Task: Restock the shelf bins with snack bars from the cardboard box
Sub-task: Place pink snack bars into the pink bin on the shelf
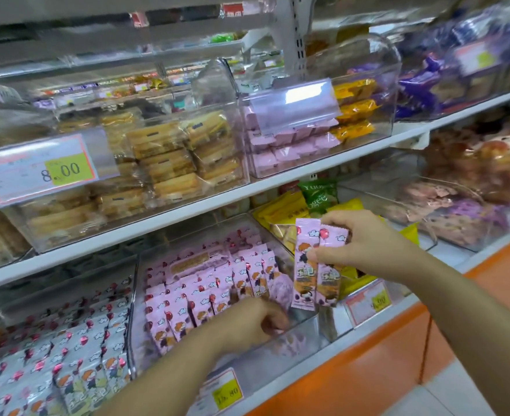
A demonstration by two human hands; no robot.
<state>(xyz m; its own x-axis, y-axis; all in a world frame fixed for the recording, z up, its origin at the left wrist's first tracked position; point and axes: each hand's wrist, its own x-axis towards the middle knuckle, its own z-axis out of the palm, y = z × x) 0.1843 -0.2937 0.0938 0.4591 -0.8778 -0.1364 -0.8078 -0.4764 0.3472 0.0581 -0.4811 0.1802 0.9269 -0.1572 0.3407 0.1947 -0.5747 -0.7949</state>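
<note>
Pinching pink bars (305, 283), right fingers (333, 256), above bin (265, 358)

Right hand (359, 250) pinches two pink snack bars (315, 274) upright, side by side, above right front corner of clear bin (280, 355). Left hand (247, 322) inside bin by front wall, fingers curled, grip unclear. Stocked bars (193, 298) stand in rows behind it. White-wrapped bars (67, 340) lie just left of bin.
</note>
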